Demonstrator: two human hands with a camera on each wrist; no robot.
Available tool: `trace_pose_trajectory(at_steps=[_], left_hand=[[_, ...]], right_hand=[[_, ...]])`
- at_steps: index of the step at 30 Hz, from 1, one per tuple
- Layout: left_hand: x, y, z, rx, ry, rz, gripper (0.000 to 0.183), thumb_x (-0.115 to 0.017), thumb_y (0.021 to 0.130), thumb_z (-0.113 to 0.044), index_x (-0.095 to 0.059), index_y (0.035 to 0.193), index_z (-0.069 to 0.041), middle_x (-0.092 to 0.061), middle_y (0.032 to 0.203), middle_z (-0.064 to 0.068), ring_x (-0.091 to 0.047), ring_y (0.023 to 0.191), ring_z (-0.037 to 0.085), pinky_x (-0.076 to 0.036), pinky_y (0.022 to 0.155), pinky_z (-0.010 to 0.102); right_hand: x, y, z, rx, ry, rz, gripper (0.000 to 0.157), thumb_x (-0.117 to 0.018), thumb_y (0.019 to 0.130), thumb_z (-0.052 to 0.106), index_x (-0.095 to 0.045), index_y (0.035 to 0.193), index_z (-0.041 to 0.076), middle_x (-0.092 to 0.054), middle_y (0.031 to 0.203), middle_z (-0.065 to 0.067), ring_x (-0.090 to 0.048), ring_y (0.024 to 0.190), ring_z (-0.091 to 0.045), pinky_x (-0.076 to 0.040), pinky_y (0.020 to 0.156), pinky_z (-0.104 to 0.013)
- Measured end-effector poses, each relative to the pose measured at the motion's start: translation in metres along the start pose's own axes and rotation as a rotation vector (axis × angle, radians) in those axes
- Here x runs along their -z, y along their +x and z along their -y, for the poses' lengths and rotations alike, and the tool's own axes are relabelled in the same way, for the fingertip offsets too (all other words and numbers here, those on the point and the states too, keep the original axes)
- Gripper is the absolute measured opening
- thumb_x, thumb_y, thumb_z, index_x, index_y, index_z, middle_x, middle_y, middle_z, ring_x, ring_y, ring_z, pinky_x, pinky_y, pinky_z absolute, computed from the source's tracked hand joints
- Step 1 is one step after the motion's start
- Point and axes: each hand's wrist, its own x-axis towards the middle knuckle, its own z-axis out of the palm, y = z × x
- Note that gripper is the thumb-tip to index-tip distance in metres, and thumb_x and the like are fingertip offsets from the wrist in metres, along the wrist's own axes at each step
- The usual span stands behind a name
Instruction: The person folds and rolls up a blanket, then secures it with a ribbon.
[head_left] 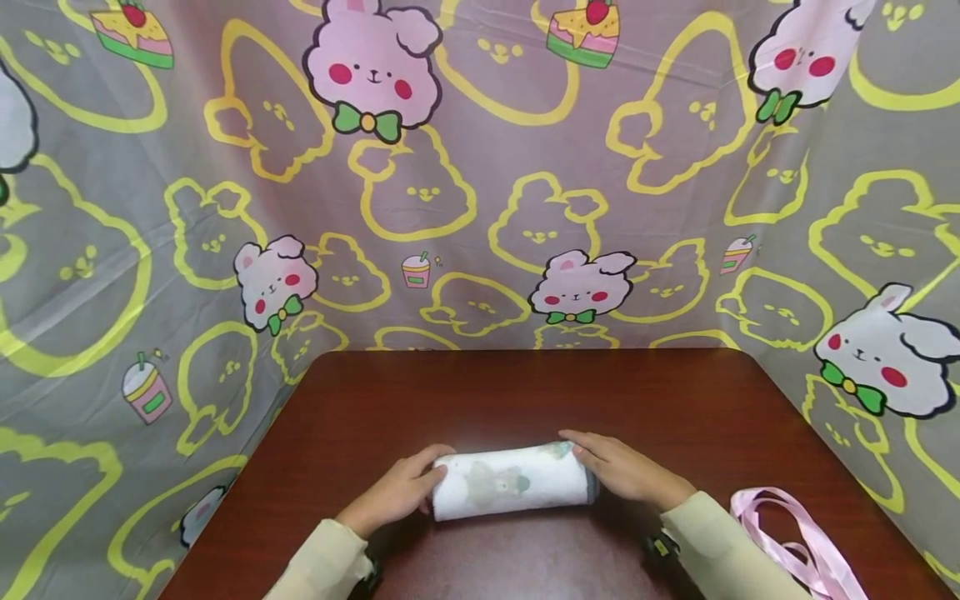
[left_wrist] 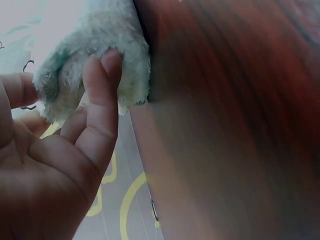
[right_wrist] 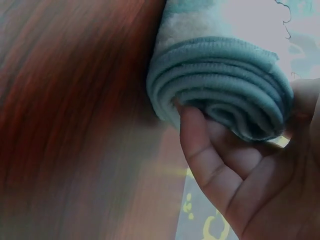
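Observation:
A white fluffy towel with a faint bear print lies rolled up across the table. My left hand holds its left end; in the left wrist view, fingertips press into the fuzzy end of the roll. At the other end, my right hand grips the roll. The right wrist view shows the spiral layers with grey-green stitched edging, and fingers of the right hand tucked against that end. Part of each hand is hidden behind the towel.
A pink ribbon lies in loops at the right front of the dark red-brown table. Behind the table and at both sides hangs a cloth printed with rabbits and yellow outlines.

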Motion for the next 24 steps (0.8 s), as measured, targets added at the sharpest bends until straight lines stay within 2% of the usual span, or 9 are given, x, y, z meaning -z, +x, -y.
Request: trace_pose_trajectory(at_steps=[5,8,12,15,17,21,24], left_hand=[[0.001,0.000,0.000,0.014,-0.007,0.007,0.027,-0.050,0.103,-0.024,-0.057,0.127,-0.017,-0.064,0.100,0.009,-0.059,0.054,0.016,-0.052,0.048,0.038],[0.001,0.003,0.000,0.004,0.031,-0.004,0.027,-0.049,0.103,-0.024,-0.057,0.127,-0.014,-0.064,0.100,0.009,-0.060,0.057,0.016,-0.052,0.049,0.036],[0.000,0.008,0.001,-0.058,0.209,-0.061,0.027,-0.048,0.103,-0.022,-0.059,0.125,-0.010,-0.065,0.110,0.005,-0.064,0.087,0.018,-0.053,0.073,0.039],[-0.002,0.012,0.002,-0.097,0.346,-0.105,0.029,-0.047,0.103,-0.021,-0.060,0.124,-0.007,-0.064,0.117,0.006,-0.059,0.109,0.021,-0.046,0.091,0.043],[-0.003,0.015,0.002,-0.102,0.391,-0.118,0.030,-0.047,0.103,-0.021,-0.061,0.125,-0.005,-0.064,0.118,0.007,-0.059,0.112,0.025,-0.046,0.092,0.047],[-0.005,0.020,0.001,-0.106,0.506,-0.169,0.029,-0.049,0.102,-0.022,-0.063,0.124,-0.009,-0.065,0.113,0.007,-0.062,0.105,0.026,-0.049,0.084,0.048],[-0.007,0.025,-0.001,-0.155,0.624,-0.240,0.025,-0.055,0.099,-0.020,-0.066,0.119,-0.010,-0.067,0.106,0.007,-0.064,0.096,0.026,-0.051,0.076,0.046]], right_hand=[[-0.002,0.003,0.000,-0.015,0.011,0.016,0.053,-0.039,0.105,0.041,-0.048,0.142,0.006,-0.051,0.140,-0.012,-0.044,0.130,-0.031,-0.034,0.104,-0.054],[-0.003,0.006,0.001,-0.032,-0.011,0.018,0.056,-0.039,0.104,0.044,-0.048,0.142,0.004,-0.051,0.139,-0.013,-0.045,0.129,-0.032,-0.034,0.104,-0.053],[-0.005,0.010,0.000,-0.073,-0.042,0.025,0.059,-0.037,0.104,0.046,-0.047,0.142,0.002,-0.052,0.138,-0.015,-0.045,0.130,-0.033,-0.033,0.104,-0.053],[-0.007,0.014,0.000,-0.103,-0.069,0.024,0.060,-0.036,0.104,0.046,-0.046,0.142,0.000,-0.051,0.138,-0.017,-0.044,0.130,-0.035,-0.033,0.105,-0.053],[-0.009,0.016,0.000,-0.114,-0.087,0.018,0.061,-0.035,0.105,0.044,-0.046,0.141,-0.003,-0.051,0.138,-0.020,-0.043,0.130,-0.038,-0.032,0.105,-0.053],[-0.010,0.022,0.000,-0.131,-0.135,0.008,0.059,-0.036,0.106,0.040,-0.047,0.137,-0.008,-0.051,0.135,-0.025,-0.043,0.129,-0.041,-0.032,0.105,-0.053],[-0.012,0.026,0.000,-0.139,-0.176,0.003,0.055,-0.037,0.106,0.035,-0.051,0.133,-0.010,-0.053,0.132,-0.026,-0.044,0.128,-0.043,-0.033,0.104,-0.054]])
